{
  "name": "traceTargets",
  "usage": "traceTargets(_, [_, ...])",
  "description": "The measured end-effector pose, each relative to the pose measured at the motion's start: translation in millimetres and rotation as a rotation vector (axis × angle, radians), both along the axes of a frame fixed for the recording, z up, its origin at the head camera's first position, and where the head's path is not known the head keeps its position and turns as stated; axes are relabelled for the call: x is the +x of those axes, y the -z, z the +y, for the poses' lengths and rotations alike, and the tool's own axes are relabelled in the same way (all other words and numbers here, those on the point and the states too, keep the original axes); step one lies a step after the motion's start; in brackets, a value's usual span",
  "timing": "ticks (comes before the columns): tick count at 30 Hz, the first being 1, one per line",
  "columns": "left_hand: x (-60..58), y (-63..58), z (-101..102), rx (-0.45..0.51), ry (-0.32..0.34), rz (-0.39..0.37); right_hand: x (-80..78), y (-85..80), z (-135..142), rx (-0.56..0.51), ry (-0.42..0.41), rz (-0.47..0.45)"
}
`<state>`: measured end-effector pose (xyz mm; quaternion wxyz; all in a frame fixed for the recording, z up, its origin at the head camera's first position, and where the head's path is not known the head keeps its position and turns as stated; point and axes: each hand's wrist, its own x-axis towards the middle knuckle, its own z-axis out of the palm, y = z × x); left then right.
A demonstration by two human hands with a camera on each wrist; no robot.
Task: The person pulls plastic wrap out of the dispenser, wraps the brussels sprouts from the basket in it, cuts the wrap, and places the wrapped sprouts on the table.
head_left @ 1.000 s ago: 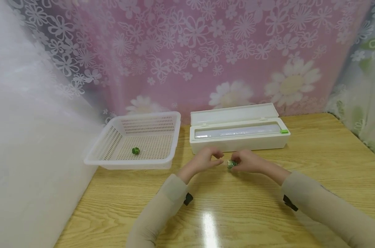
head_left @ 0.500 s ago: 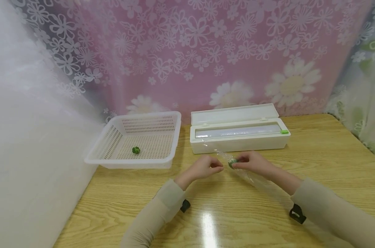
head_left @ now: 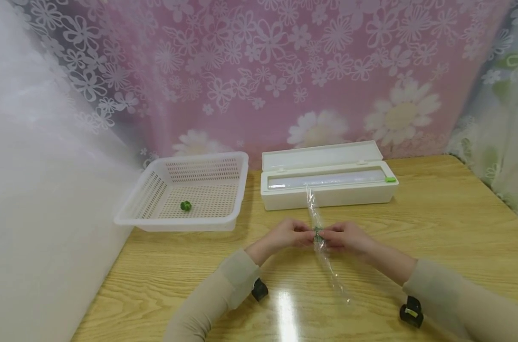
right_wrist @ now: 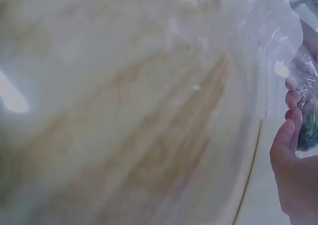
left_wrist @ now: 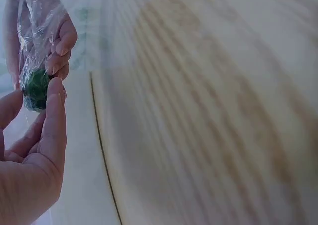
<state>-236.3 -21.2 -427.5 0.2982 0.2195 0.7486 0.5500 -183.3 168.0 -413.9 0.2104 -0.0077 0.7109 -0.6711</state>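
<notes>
A small round dark-green piece point(head_left: 318, 233), wrapped in clear cling film point(head_left: 325, 259), is between the two hands in the head view. My left hand point(head_left: 286, 235) pinches it from the left side; in the left wrist view the thumb and fingers close on the wrapped green piece point(left_wrist: 36, 88). From the other side my right hand point(head_left: 350, 237) pinches it too, and the right wrist view shows its fingers at the green piece point(right_wrist: 309, 130). Twisted tails of film run from it toward the box and toward the person.
Behind the hands stands a white cling film dispenser point(head_left: 327, 197), its lid up and a film roll inside, with a green tab at its right end. To the left, a white plastic basket point(head_left: 237, 204) holds another small green piece point(head_left: 186, 205). A floral curtain backs the wooden table point(head_left: 199, 266).
The left hand has come to the green piece and now pinches it together with the right. The film around it has been drawn into a narrow lengthwise strip. Both hands sit slightly nearer the person.
</notes>
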Motion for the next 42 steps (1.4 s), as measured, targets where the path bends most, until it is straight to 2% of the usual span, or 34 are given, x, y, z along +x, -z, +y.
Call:
traceTargets(2, [1.9,0.8,1.9,-0.023,-0.023,-0.004,0.3,2.7,-2.2,0.007,0.023,-0.022])
traceTargets(3, [5.0,-2.6,2.3,-0.035,-0.034,-0.006,0.1,4.3,-3.4,0.025,0.034,-0.024])
traceTargets(7, [7.1,-1.3,6.0,-0.058,-0.076,-0.028,-1.6,11.0,-6.1,0.121,0.046,0.002])
traceTargets(11, [4.8,5.0,8.1,-0.095,-0.079,-0.042,-4.4,17.1,-7.4,0.217,0.058,0.023])
traceTargets(17, [2.7,10.9,8.8,-0.168,-0.072,-0.020,-6.4,21.0,-8.9,0.259,0.068,0.004])
traceTargets(22, [1.1,12.5,8.7,-0.177,-0.064,-0.008,-6.6,19.2,-8.0,0.323,0.047,0.058])
traceTargets(25, [0.5,11.7,8.5,-0.174,-0.061,-0.012,-7.0,17.2,-6.5,0.375,0.016,0.135])
traceTargets(27, [0.4,11.0,8.3,-0.177,-0.057,-0.012,-7.5,16.1,-4.6,0.435,-0.012,0.228])
traceTargets(29, [0.4,10.3,8.5,-0.180,-0.058,-0.018,-8.2,15.0,-1.9,0.524,-0.058,0.386])
traceTargets(33, [0.5,9.9,8.0,-0.167,-0.063,-0.034,-9.6,15.7,3.0,0.715,-0.191,0.834])
traceTargets(37, [0.0,9.8,5.9,-0.160,-0.050,-0.047,-10.2,19.5,6.4,0.792,-0.364,1.234])
traceTargets(39, [-0.6,9.7,4.7,-0.165,-0.036,-0.049,-10.5,21.5,7.1,0.791,-0.428,1.352])
traceTargets(42, [-0.7,9.6,3.6,-0.172,-0.016,-0.056,-11.5,24.3,6.5,0.795,-0.470,1.467])
